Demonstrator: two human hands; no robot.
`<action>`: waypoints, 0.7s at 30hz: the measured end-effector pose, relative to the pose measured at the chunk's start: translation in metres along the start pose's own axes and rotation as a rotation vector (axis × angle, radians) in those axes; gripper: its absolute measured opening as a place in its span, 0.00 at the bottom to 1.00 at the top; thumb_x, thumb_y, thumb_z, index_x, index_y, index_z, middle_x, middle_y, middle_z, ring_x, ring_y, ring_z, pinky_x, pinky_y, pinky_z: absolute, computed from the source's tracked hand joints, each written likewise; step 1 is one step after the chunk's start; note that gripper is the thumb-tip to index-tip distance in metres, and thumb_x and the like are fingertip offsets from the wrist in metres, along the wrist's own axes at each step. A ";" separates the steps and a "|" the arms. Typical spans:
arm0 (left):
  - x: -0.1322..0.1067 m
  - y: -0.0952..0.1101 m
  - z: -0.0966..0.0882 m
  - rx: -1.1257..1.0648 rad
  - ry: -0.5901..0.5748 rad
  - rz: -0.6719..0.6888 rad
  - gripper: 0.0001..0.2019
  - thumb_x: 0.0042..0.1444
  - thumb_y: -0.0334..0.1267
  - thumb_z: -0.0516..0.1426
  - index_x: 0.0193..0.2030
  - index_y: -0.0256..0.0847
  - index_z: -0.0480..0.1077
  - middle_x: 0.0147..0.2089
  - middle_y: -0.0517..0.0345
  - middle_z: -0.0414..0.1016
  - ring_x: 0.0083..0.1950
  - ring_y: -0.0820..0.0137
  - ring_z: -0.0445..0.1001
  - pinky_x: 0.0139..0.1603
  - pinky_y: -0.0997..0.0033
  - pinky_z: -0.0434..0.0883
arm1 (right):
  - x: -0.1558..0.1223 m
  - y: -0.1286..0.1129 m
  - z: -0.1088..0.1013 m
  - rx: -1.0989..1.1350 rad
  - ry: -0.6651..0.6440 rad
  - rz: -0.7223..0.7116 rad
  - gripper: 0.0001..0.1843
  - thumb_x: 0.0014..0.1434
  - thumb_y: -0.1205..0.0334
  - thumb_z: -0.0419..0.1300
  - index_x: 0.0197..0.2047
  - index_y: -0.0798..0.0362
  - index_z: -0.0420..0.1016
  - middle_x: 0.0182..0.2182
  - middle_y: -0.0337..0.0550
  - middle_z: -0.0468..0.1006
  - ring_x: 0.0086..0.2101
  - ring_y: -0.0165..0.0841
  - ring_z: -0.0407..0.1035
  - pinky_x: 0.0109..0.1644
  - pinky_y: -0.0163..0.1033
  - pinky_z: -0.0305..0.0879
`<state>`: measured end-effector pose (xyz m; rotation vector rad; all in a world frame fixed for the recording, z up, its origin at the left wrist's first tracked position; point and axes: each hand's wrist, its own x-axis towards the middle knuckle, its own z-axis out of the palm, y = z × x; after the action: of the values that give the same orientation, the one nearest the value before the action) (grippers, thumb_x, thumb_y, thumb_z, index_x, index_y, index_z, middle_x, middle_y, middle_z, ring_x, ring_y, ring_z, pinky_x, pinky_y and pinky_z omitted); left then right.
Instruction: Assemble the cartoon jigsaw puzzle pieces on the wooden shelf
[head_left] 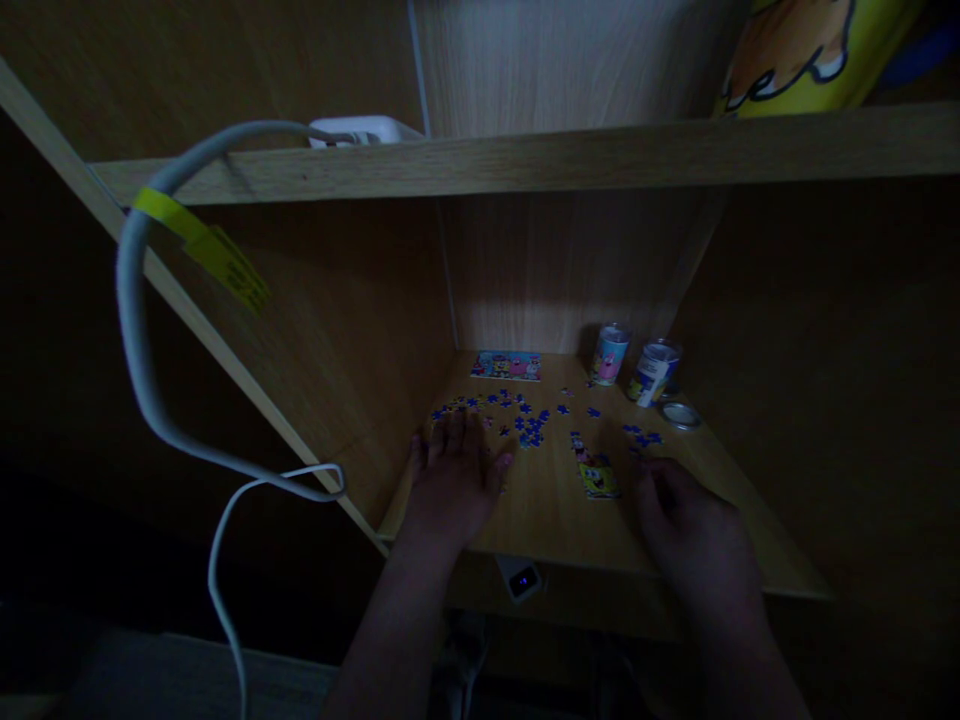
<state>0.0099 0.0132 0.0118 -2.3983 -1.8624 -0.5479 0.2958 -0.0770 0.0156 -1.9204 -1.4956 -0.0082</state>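
One puzzle patch (598,477) stands joined between my hands; many loose pieces (531,428) lie unjoined. My left hand (452,485) is spread flat by them; my right hand (694,530) is curled, contents undetermined.

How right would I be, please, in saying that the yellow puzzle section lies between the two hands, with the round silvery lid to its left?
Not quite: in the head view, the round silvery lid lies to the right of the yellow puzzle section. The section does lie between the left hand and the right hand.
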 end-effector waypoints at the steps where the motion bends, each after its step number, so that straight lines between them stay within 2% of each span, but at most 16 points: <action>1: 0.003 0.001 0.000 0.003 0.008 -0.009 0.38 0.79 0.63 0.48 0.84 0.41 0.62 0.86 0.35 0.60 0.87 0.34 0.56 0.82 0.18 0.52 | 0.000 0.000 0.000 0.007 0.004 -0.003 0.22 0.77 0.47 0.54 0.48 0.50 0.86 0.34 0.49 0.88 0.28 0.41 0.80 0.31 0.40 0.63; 4: 0.013 0.003 0.002 -0.013 -0.004 0.016 0.37 0.80 0.61 0.48 0.85 0.42 0.61 0.86 0.38 0.59 0.88 0.37 0.54 0.84 0.20 0.50 | 0.000 -0.001 0.001 0.021 0.006 0.001 0.22 0.78 0.47 0.54 0.48 0.49 0.86 0.35 0.49 0.89 0.29 0.41 0.80 0.32 0.40 0.64; 7: 0.021 0.003 0.005 -0.043 -0.050 0.034 0.36 0.79 0.62 0.48 0.84 0.44 0.63 0.85 0.40 0.62 0.88 0.38 0.54 0.84 0.20 0.49 | 0.000 -0.002 0.001 0.019 -0.004 0.010 0.21 0.78 0.47 0.54 0.48 0.49 0.86 0.36 0.48 0.89 0.29 0.41 0.80 0.32 0.40 0.64; 10: 0.023 0.002 0.007 -0.052 -0.056 0.031 0.35 0.79 0.63 0.48 0.82 0.43 0.66 0.84 0.40 0.64 0.87 0.37 0.55 0.83 0.18 0.49 | 0.001 -0.001 0.001 0.017 -0.011 0.011 0.21 0.79 0.48 0.53 0.49 0.48 0.86 0.36 0.48 0.89 0.30 0.40 0.81 0.32 0.39 0.63; 14: 0.022 0.007 0.001 -0.037 -0.035 0.030 0.30 0.81 0.57 0.48 0.78 0.44 0.70 0.82 0.42 0.68 0.85 0.38 0.60 0.83 0.17 0.51 | 0.001 0.001 0.002 0.004 0.003 0.000 0.21 0.79 0.49 0.54 0.49 0.50 0.86 0.35 0.49 0.88 0.29 0.40 0.80 0.32 0.40 0.63; 18: 0.019 0.013 -0.010 0.023 0.073 -0.040 0.25 0.80 0.52 0.51 0.70 0.40 0.77 0.74 0.36 0.77 0.75 0.39 0.72 0.80 0.25 0.62 | 0.000 0.001 0.002 0.011 0.007 -0.001 0.22 0.78 0.48 0.53 0.48 0.50 0.86 0.37 0.50 0.89 0.30 0.41 0.80 0.32 0.40 0.63; 21: 0.014 0.012 -0.018 0.011 0.115 -0.070 0.20 0.78 0.46 0.52 0.60 0.39 0.82 0.67 0.35 0.81 0.67 0.42 0.77 0.73 0.34 0.72 | 0.001 0.000 0.001 0.032 -0.005 -0.002 0.22 0.79 0.48 0.53 0.48 0.49 0.86 0.38 0.50 0.89 0.30 0.40 0.80 0.32 0.40 0.63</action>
<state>0.0198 0.0179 0.0351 -2.2503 -1.9011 -0.6636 0.2955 -0.0759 0.0148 -1.8946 -1.4923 0.0196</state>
